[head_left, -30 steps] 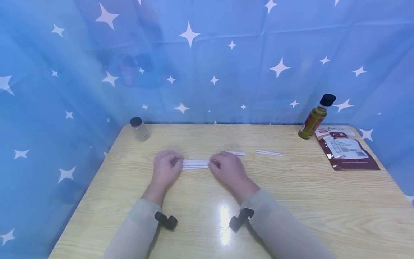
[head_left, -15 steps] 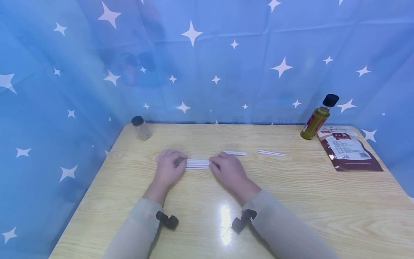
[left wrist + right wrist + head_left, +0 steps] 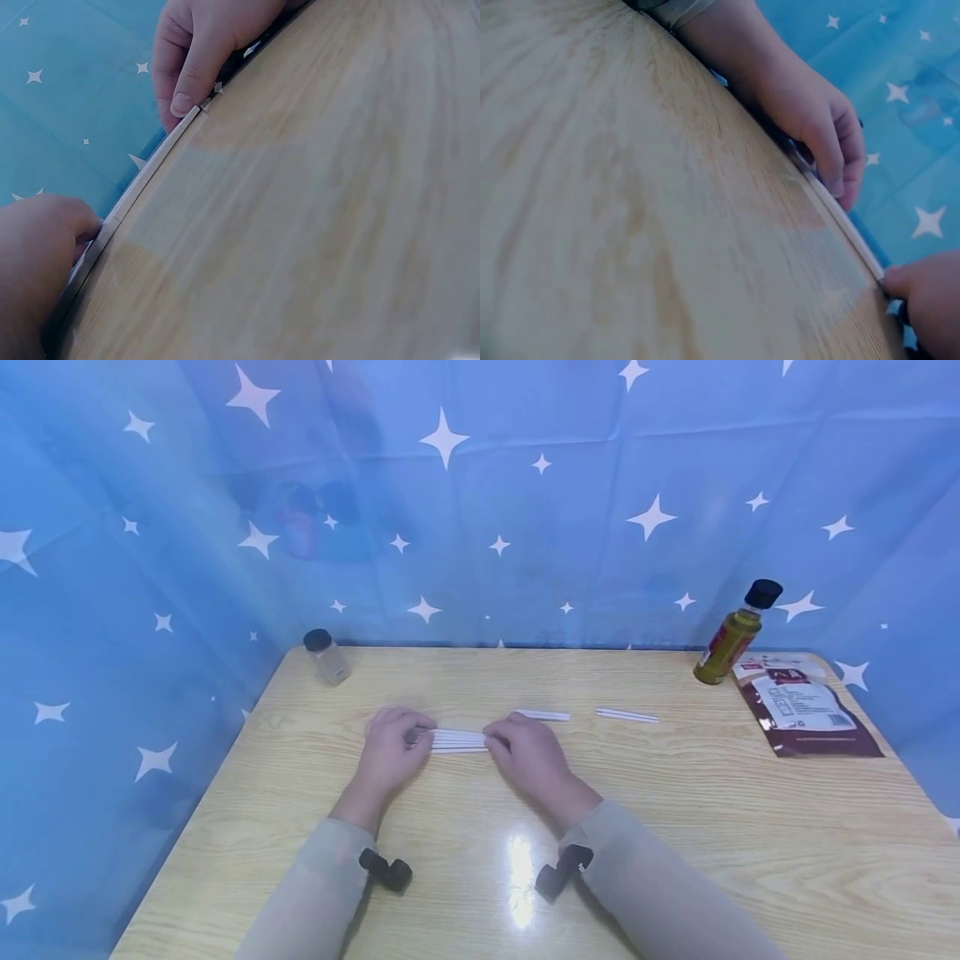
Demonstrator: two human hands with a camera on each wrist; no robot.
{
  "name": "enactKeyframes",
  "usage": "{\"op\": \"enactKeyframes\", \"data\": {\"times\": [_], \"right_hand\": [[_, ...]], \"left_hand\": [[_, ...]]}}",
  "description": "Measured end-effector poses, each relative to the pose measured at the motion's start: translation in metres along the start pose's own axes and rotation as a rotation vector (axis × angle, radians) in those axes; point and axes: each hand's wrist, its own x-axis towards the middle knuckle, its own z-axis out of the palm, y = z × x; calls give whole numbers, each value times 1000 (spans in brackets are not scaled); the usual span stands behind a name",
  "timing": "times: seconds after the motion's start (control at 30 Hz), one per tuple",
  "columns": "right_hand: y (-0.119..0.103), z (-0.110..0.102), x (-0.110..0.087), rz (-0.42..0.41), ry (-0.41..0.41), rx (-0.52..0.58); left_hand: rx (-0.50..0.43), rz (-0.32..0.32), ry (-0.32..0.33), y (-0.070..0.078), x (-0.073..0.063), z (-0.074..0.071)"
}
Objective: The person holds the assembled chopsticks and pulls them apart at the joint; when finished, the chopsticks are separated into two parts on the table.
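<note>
Several thin white sticks point(image 3: 459, 742) lie side by side on the table between my two hands. My left hand point(image 3: 392, 750) holds their left ends, thumb and fingertips bent around them; my right hand point(image 3: 529, 750) pinches the right ends. Seen from the left wrist, the sticks point(image 3: 146, 169) form a low flat row along the tabletop, and the thumb of the right hand point(image 3: 206, 52) touches the far end. In the right wrist view the left hand point(image 3: 810, 112) is at the far end and the right hand point(image 3: 930, 296) at the near end. Fingers hide both tips.
Two smaller groups of white sticks lie behind and right of my right hand: one group point(image 3: 546, 716) close by, another point(image 3: 627, 716) farther right. A black-capped jar point(image 3: 327, 660) stands back left. Back right are an oil bottle point(image 3: 727, 647) and a brown packet point(image 3: 810, 714).
My left hand has shifted slightly right along the sticks, so the stretch showing between the hands is a little shorter. My right hand stays nearly in place.
</note>
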Motion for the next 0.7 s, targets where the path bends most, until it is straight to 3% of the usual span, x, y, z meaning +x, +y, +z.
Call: {"op": "enactKeyframes", "data": {"times": [0.23, 0.7], "right_hand": [[1, 1, 0, 28, 13, 32], [-2, -4, 1, 67, -27, 88]], "left_hand": [[-15, -23, -13, 2, 0, -1], [-48, -10, -17, 0, 0, -1]]}}
